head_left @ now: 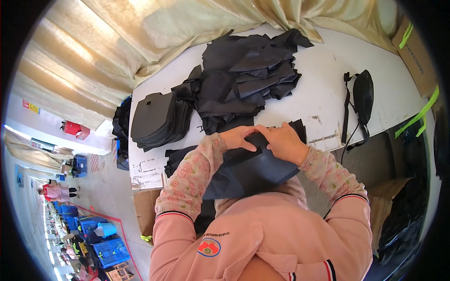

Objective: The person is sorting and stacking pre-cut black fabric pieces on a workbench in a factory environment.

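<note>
At the near edge of the table, a black fabric piece [255, 171] hangs down toward my lap. My left hand [239, 137] grips its upper edge, thumb in front. Beside it, my right hand [285, 144] pinches the same edge, and the fingertips of both hands almost meet. What lies under the fingers is hidden. More black fabric shows behind and beside the hands. To the left stands a neat stack of black foam-like panels [152, 119]. Beyond my hands, a loose heap of black fabric pieces [248, 70] covers the middle of the table.
A small black pouch with a strap [363, 93] lies on the white table [323, 75] at right. Cream curtains [103, 47] border the far side. A cardboard box [415, 61] is at far right. Blue crates [110, 250] and a distant person [54, 191] are at left.
</note>
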The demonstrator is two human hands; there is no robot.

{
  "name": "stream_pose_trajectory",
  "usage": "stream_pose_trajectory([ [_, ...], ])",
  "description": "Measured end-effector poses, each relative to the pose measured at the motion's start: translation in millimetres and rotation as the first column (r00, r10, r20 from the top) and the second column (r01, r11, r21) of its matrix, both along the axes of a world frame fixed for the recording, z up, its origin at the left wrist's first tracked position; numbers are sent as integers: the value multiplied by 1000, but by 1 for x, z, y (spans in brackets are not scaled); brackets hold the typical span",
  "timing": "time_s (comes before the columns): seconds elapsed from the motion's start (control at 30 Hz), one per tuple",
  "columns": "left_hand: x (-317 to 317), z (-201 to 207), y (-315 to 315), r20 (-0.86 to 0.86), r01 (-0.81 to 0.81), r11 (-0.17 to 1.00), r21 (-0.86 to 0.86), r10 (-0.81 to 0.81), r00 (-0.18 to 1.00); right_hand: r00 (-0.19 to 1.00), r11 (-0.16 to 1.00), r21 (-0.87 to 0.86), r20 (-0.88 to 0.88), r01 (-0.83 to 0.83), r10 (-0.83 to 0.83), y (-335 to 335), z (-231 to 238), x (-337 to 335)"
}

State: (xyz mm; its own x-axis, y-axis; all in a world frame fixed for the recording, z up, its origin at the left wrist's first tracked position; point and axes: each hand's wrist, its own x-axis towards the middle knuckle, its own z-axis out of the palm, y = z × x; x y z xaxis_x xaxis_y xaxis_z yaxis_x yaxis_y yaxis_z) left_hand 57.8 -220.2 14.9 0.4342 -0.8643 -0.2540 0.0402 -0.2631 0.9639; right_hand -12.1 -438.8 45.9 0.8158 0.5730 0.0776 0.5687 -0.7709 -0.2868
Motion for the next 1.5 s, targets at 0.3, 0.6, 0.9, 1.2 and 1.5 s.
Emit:
stream_pose_trajectory([
  [0.3,-93,-17,-4,884,-155,965,211,-120,452,993,986,133,-80,102,-92,-35,-28,86],
  [0.6,-120,-62,-1,885,-229,931,286,-165,436,977,977,66,59,203,-207,-19,-57,238],
  [0.9,-118,-60,-3,865,-202,945,258,-133,483,975,956,294,217,-17,-49,1,-47,256],
  [1.2,-68,-20,13,115,-616,675,-405,707,698,923,588,795,-102,-149,372,41,117,159],
  [1.5,-21,61,24,-43,-757,258,-601,935,352,881,502,846,-88,-181,466,73,111,109],
])
